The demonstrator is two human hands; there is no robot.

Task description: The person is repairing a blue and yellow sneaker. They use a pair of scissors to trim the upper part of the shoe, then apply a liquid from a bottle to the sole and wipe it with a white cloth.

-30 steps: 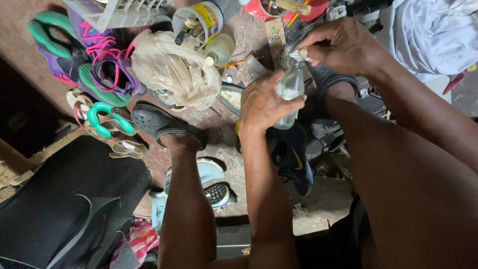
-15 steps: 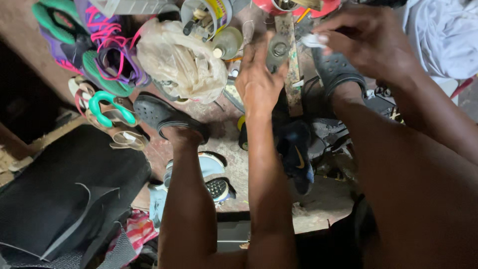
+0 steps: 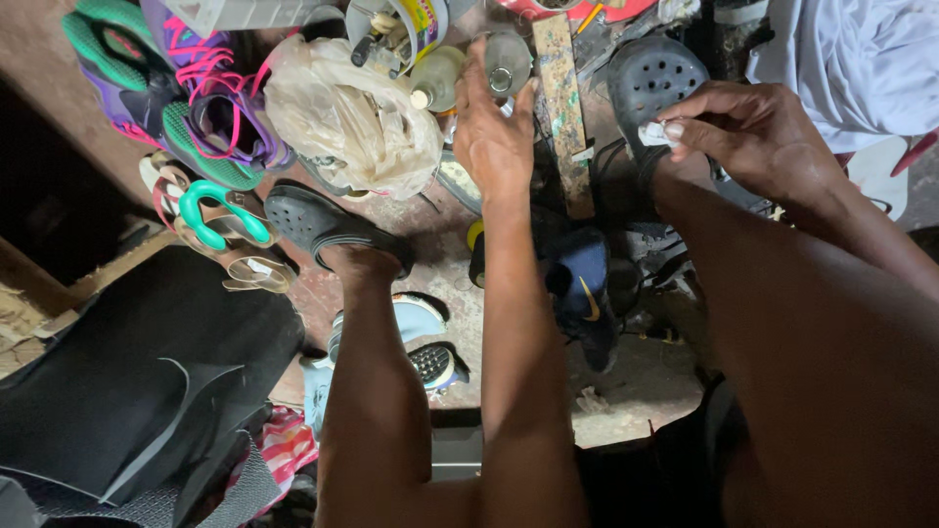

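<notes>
Small clear glass bottle [image 3: 508, 64] is standing upright on the floor, just beside a paint-stained wooden strip, with the left hand [image 3: 492, 137] touching it. Small white scrap [image 3: 652, 134] is being pinched in the fingers [image 3: 685, 125] of the right hand [image 3: 758, 137], over a perforated black clog.

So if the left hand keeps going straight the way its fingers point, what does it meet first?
The left hand points up the picture at a small clear bottle, apparently already at its fingertips; depth is hard to judge.
</notes>
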